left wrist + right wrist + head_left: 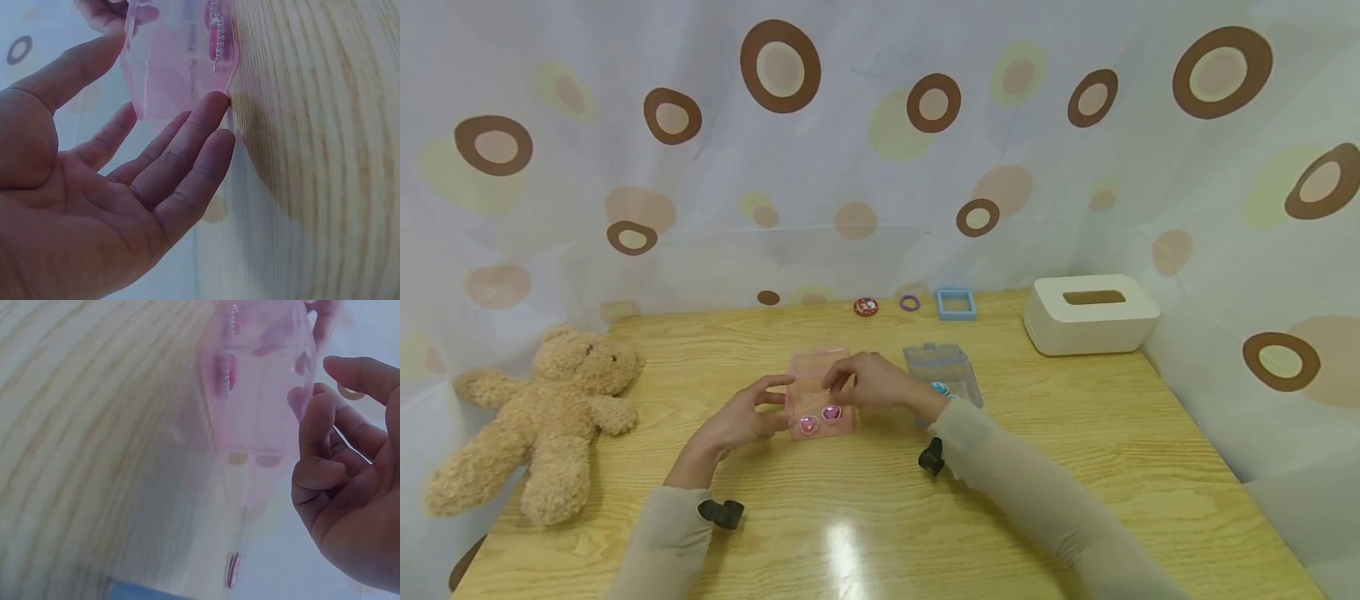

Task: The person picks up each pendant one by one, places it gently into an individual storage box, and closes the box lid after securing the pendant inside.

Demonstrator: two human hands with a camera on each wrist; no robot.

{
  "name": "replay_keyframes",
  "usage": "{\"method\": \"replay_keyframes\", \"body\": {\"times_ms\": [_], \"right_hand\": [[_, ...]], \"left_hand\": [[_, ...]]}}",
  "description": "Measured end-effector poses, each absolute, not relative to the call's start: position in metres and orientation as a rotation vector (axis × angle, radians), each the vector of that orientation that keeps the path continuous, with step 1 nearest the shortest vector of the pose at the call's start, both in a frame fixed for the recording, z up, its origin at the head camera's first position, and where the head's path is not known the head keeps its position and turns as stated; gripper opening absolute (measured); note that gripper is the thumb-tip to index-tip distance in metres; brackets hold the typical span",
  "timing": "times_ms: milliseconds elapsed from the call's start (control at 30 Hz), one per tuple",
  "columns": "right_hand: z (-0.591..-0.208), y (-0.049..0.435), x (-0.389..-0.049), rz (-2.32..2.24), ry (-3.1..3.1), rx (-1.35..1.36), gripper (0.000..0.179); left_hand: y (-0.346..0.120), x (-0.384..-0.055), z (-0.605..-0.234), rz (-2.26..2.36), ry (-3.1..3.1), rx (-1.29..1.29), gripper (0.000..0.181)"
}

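Note:
A clear pink box lies on the table with its lid tipped back. Two pink jewelled ornaments with pale beaded rims show in its front part. The left hand is at the box's left side, fingers spread and only slightly bent, with tips touching its edge in the left wrist view. Over the right part of the box hovers the right hand; its fingers are bent, and the right wrist view shows thumb and index apart with nothing visible between them. That hand hides part of the box.
Just right of the right hand lies an open clear blue box with blue ornaments, partly covered by the forearm. Behind are a red round badge, a purple ring and a blue square frame. A teddy bear and a white tissue box flank them.

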State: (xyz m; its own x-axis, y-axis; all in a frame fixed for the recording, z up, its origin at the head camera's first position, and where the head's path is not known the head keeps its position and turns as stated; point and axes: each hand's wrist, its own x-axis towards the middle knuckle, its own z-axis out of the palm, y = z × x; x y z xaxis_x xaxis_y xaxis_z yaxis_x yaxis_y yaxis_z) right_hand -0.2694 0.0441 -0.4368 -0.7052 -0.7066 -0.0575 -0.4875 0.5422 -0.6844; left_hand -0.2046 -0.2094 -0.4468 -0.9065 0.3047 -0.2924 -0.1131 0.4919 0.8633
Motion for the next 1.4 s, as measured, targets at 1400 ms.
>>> {"method": "replay_keyframes", "body": {"times_ms": [1400], "right_hand": [[-0.439, 0.053, -0.287, -1.157, 2.446, -0.527, 0.027]], "left_hand": [[-0.210, -0.205, -0.447, 1.378, 2.345, 0.194, 0.069]]}}
